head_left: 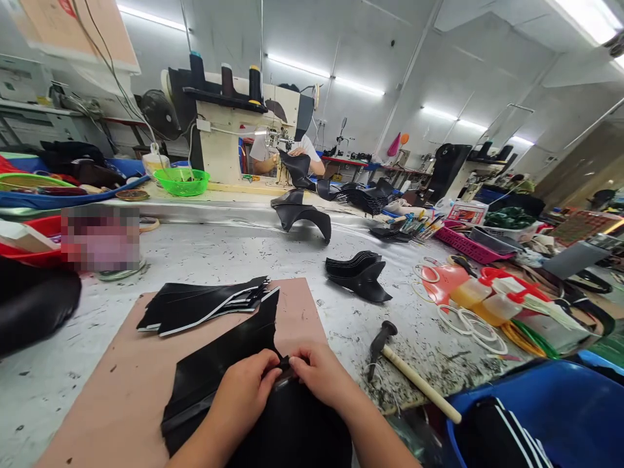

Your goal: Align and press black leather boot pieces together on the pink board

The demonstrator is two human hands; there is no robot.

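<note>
A black leather piece (214,370) lies over the pink board (112,370) and reaches toward me. My left hand (248,383) pinches its edge between thumb and fingers. Close beside it, my right hand (319,374) is also closed on the same edge, the thumb pressed down. The fingertips of both hands almost meet. Beyond them on the board rests a stack of black leather pieces (205,302) with white edges. To the right of my right hand lies a hammer (409,370) with a pale wooden handle.
Curved black pieces (358,276) are stacked farther back. At right stand glue bottles (480,299) and a blue bin (541,403). A green basket (182,182) sits near a sewing machine (224,143), where another person (260,153) works. A shiny black roll (34,305) lies at left.
</note>
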